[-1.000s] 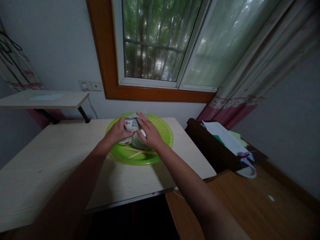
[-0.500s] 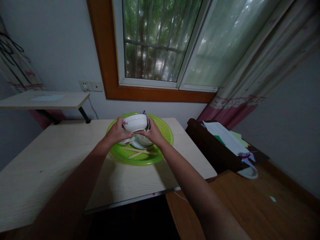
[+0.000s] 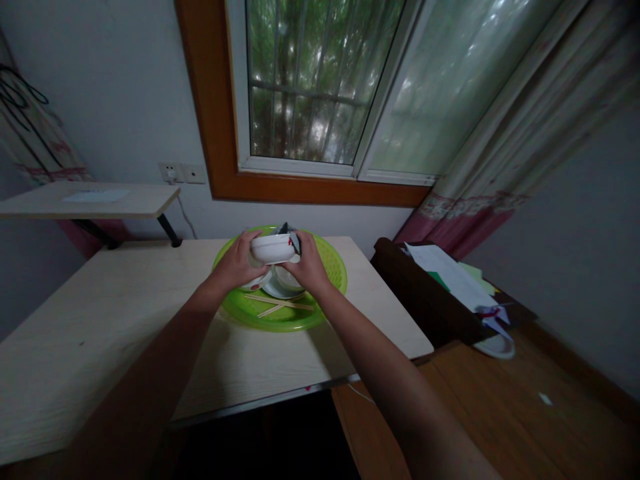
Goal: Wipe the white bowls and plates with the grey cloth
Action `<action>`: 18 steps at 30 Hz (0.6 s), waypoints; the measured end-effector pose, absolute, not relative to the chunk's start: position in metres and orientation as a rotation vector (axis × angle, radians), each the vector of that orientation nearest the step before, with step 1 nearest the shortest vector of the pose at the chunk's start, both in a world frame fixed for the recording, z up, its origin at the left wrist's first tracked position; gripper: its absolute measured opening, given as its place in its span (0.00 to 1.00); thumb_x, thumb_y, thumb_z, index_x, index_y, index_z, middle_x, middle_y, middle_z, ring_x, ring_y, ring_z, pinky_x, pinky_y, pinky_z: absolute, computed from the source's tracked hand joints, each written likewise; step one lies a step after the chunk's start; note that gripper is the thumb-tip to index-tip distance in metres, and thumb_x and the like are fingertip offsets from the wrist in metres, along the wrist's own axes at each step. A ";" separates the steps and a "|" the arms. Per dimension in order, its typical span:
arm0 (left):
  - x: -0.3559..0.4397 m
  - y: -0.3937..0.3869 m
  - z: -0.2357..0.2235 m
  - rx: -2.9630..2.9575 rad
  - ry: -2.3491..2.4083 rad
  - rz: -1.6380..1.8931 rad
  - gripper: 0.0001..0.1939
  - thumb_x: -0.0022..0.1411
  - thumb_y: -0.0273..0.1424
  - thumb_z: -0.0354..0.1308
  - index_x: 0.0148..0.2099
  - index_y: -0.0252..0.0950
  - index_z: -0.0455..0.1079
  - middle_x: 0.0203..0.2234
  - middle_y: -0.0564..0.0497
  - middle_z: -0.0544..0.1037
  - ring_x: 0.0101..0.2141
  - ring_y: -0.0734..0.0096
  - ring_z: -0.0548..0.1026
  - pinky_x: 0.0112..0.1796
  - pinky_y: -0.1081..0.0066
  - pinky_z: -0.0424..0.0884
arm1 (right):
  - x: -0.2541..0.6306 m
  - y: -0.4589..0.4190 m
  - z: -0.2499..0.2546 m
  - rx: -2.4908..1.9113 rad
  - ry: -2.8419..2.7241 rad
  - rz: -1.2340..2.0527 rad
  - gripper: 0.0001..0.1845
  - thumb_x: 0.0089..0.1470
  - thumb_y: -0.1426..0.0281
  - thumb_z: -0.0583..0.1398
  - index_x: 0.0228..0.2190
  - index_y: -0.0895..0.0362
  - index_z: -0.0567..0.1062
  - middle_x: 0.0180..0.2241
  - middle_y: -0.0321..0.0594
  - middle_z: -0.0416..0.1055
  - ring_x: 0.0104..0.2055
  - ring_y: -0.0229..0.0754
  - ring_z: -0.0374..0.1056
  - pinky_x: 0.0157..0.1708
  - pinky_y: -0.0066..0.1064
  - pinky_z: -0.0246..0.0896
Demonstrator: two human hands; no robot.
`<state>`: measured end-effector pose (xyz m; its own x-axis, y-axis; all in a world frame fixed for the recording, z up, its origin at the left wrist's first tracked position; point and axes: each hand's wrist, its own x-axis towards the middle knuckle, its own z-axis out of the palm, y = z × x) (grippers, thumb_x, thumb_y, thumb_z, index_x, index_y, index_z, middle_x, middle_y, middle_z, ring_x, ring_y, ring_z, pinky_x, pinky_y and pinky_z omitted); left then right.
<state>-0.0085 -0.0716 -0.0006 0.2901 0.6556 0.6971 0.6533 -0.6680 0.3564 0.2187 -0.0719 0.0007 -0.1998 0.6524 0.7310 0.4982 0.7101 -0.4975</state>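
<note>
"How are the hands set?"
"Left hand (image 3: 239, 265) and right hand (image 3: 309, 267) grip the bowl (image 3: 273, 251) over the tray (image 3: 332, 265); the right has the cloth (image 3: 297, 245) too."
"Advice?"
"Keep the left's hold firm, the cloth snug, and the bowl clear of the chopsticks (image 3: 280, 302)."

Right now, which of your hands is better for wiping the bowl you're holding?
Probably the right hand: the grey cloth seems to lie between it and the bowl. The left hand grips the bowl's other side, so it could steady it.
</note>
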 end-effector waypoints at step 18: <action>-0.010 -0.060 -0.016 2.464 1.547 1.205 0.32 0.47 0.40 0.70 0.52 0.38 0.62 0.43 0.42 0.75 0.46 0.50 0.77 0.46 0.57 0.74 | 0.210 -0.102 0.018 -0.698 -2.301 -0.137 0.34 0.66 0.63 0.56 0.69 0.49 0.54 0.73 0.42 0.47 0.76 0.49 0.36 0.73 0.57 0.38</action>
